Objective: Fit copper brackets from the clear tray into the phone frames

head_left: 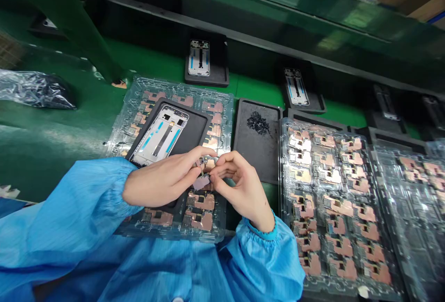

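My left hand (170, 174) is closed, its thumb and fingers pinching a small phone circuit board (201, 181) with a greyish-pink plate. From the other side my right hand (236, 179) pinches at the same board's edge; whether it grips the board or some tiny part there is hidden by the fingers. Beneath both hands lies a clear plastic tray (222, 204) with several copper-coloured boards in its pockets. On that tray, left of my fingers, a black foam tray (194, 130) carries a silver phone frame (162, 135) with blue strips.
A black tray (239, 149) with a heap of small black parts (257, 123) stands to the right. Beyond it a clear tray (283, 190) holds several boards. Phone frames (199, 58) on foam trays line the green belt behind. A plastic bag (34, 89) lies left, near a green post (79, 23).
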{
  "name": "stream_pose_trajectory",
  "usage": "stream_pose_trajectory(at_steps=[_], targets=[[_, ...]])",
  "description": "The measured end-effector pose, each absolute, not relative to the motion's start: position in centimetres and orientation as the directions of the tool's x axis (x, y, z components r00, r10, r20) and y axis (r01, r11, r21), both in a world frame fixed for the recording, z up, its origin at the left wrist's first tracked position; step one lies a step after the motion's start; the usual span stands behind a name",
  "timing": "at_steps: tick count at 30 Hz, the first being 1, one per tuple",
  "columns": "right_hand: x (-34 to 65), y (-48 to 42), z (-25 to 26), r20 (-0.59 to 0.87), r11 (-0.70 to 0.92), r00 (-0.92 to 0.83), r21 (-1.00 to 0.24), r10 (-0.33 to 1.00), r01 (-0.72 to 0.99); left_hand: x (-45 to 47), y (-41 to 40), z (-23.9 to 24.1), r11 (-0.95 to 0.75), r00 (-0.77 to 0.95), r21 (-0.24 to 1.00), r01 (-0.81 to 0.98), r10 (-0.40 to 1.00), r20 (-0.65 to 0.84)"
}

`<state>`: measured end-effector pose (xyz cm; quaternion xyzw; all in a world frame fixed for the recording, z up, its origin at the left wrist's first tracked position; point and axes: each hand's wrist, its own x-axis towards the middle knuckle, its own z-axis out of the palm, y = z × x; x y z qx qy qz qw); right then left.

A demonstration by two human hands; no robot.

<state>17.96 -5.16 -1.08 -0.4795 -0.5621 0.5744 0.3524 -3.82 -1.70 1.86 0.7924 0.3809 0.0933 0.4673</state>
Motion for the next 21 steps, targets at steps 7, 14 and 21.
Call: stream_pose_trajectory(at_steps=[7, 14, 21], targets=[[17.1, -5.2, -0.8, -0.274, -0.304, -0.315, -0.951, 0.909, -0.048, -4.3, -1.7, 2.0, -0.194, 0.690, 0.848, 0.494, 0.681, -0.246], [17.9, -5.2, -0.3, -0.283, -0.373, -0.403, -0.913, 0.870, -0.164, -5.1, -1.5, 2.3, -0.100, 0.686, 0.910, 0.401, 0.691, -0.226], [16.5, -5.5, -1.1, -0.155, -0.169, -0.217, -0.985, 0.964, -0.047, -4.7, -1.7, 1.6, 0.032, 0.651, 0.939, 0.342, 0.713, -0.261]])
